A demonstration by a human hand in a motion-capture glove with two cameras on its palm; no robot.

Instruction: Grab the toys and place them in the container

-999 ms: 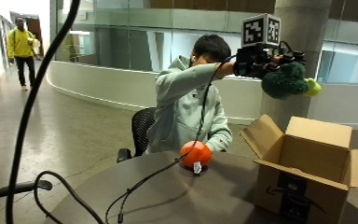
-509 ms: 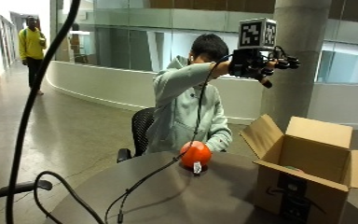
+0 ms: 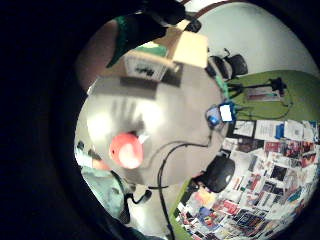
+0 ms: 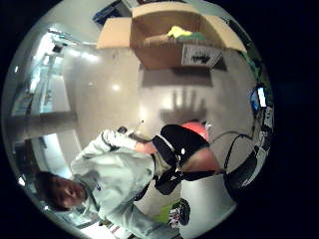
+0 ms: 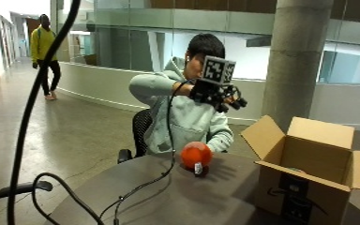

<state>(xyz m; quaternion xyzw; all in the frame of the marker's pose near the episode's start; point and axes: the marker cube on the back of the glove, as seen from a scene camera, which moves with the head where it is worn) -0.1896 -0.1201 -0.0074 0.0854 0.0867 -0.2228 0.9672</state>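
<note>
hand: the black-gloved right hand is up in the air at about face level, on the person's side of the open brown cardboard box. A second ago it was higher and right over the box with a green and yellow plush toy in it, so it has pulled back toward the body and dropped a bit.

fingers: they look spread and holding nothing now. The splayed-hand shadow on the table just in front of the box backs that up.

what changed: the green/yellow toy is out of the hand. In the thumb side palm view you can see something yellow and green sitting inside the box, so I'd say that one got dropped in.

still to go: a round orange-red soft toy with a small white tag, sitting on the round grey table well clear of the box's open flap, on the person's side. The bare hand is down by it but I can't tell if it's touching.

meaning for the task: one toy in, at least one left. My guess is the gloved hand heads down to the orange one next, then back over the box.

watch out: the near flap of the box sticks out toward the toy, so the carry needs to clear it.
</note>
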